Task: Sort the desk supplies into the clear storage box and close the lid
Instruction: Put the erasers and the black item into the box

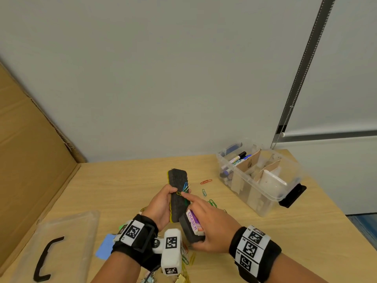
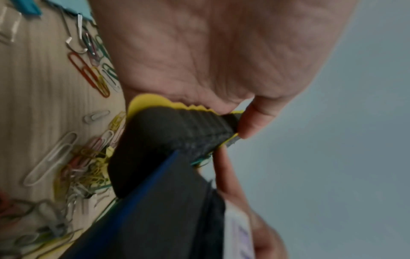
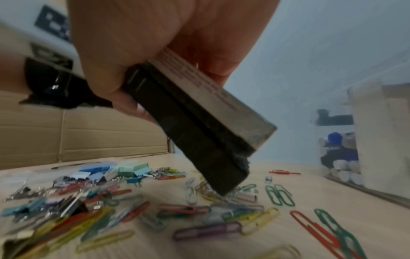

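The yellow-backed eraser (image 1: pixel 177 194) is held above the middle of the bench (image 1: pixel 126 180), felt face up, with several paper clips (image 1: pixel 185 188) clinging to that face. The fingers of the left hand (image 1: pixel 161 203) are curled round its left edge and grip it. The right hand (image 1: pixel 208 227) does two jobs at once — its lower fingers clamp the labelled eraser (image 1: pixel 193 223) against the palm, and its index finger is extended onto the clips on the felt.

Step in hand, as judged: clearing stray clips off the eraser before both erasers go into the clear storage box (image 1: pixel 263 193). The next move calls for the index finger to drag or flick the clips free without loosening the clamp on the labelled eraser, and then for a carry up and to the right to a free compartment.

The box stands open at the far right of the bench, near its right edge, with cardboard dividers (image 1: pixel 253 162) and markers (image 1: pixel 238 158) in the far-left section. The route from hands to box crosses only loose clips (image 1: pixel 206 181) lying flat — open room. The lid (image 1: pixel 61 231) lies well apart at the near left, beside the cardboard wall (image 1: pixel 30 160). A dense scatter of clips and binder clips (image 3: pixel 99 177) lies under the hands.
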A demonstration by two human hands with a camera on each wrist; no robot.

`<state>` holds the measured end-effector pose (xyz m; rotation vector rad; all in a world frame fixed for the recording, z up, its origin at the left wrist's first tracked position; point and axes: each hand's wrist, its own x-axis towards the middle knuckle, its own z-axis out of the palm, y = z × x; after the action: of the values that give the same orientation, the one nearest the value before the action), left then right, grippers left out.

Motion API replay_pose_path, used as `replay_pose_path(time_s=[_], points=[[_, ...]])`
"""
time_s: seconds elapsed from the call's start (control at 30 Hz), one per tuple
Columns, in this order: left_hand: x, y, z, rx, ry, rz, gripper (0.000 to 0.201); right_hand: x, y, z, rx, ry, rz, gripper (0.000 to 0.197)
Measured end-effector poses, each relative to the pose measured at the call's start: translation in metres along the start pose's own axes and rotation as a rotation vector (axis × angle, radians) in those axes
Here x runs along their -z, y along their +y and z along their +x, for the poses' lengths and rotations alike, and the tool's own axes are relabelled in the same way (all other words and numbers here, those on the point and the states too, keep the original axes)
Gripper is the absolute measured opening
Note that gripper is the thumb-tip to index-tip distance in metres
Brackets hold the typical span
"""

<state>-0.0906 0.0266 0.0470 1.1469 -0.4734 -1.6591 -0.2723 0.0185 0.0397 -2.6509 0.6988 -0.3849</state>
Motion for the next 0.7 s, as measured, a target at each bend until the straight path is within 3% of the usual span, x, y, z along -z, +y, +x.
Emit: replay_pose_path(time_s=[0.17, 0.37, 0.7], points=[[0.006, 0.001, -0.003, -0.054, 0.035, -0.001, 0.047, 0.003, 0.004, -0.008, -0.075, -0.051, -0.08, 0.064], [0.001, -0.008, -0.003, -0.038, 0.053, 0.045, 0.046, 0.01, 0.001, 0.003, -0.041, 0.033, -0.025, 0.066], [0.0, 0.001, -0.007, -0.088, 0.046, 0.024, 0.042, 0.004, 0.001, -0.005, -0.02, -0.076, -0.083, 0.066]])
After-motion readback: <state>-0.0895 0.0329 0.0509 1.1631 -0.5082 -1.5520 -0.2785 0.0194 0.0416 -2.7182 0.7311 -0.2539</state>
